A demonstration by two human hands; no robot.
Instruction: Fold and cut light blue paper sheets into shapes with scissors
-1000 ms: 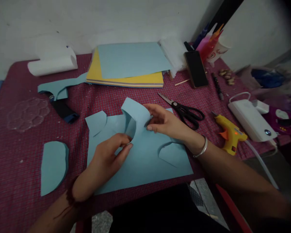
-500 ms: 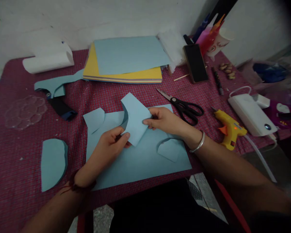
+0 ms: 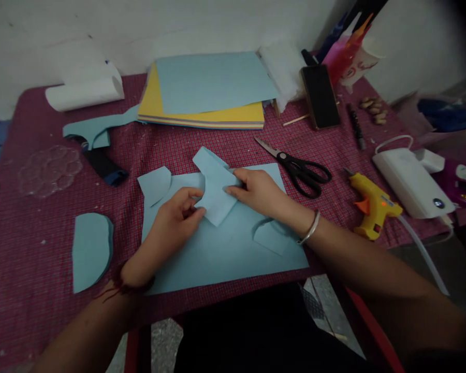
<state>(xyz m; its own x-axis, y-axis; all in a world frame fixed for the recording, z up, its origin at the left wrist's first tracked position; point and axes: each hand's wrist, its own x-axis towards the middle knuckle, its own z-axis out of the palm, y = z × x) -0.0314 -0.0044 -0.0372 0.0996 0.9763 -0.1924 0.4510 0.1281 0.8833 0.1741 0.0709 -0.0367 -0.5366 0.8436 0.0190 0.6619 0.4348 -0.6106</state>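
Over sheet (image 3: 225,254), left hand (image 3: 171,217), right hand (image 3: 258,191) pinching cutout (image 3: 215,189)

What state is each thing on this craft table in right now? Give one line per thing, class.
blue cut piece: bent over, held at both ends
left hand: grip shut on the blue cut piece
right hand: grip shut on the blue cut piece
large blue sheet: flat, shapes cut out
scissors: shut, lying flat
glue gun: on its side, small red light showing
phone: screen dark
white paper roll: curled
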